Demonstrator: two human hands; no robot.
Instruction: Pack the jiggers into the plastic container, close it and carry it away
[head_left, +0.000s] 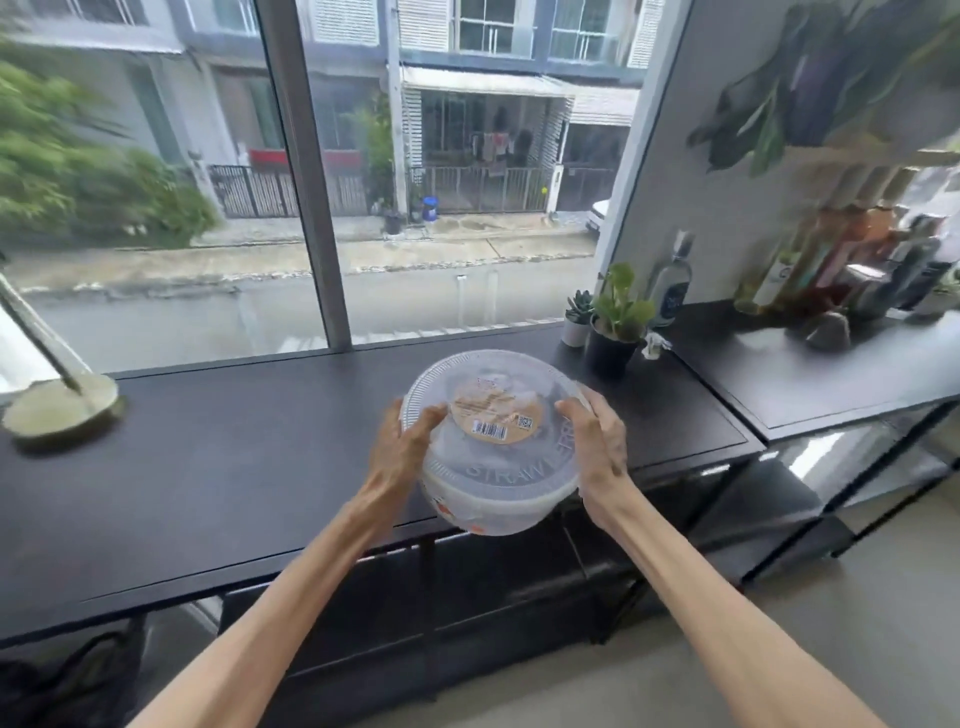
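You hold the plastic container (493, 441) over the near edge of the table (234, 467), your left hand (402, 447) on its left side and your right hand (597, 441) on its right. The lid (488, 384) sits on it. Two potted plants (613, 322) stand behind it to the right, a lamp base (60, 408) far left.

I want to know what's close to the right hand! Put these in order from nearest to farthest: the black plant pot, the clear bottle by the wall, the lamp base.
1. Black plant pot, just beyond the right hand.
2. Clear bottle, farther back by the wall.
3. Lamp base, far across on the left.
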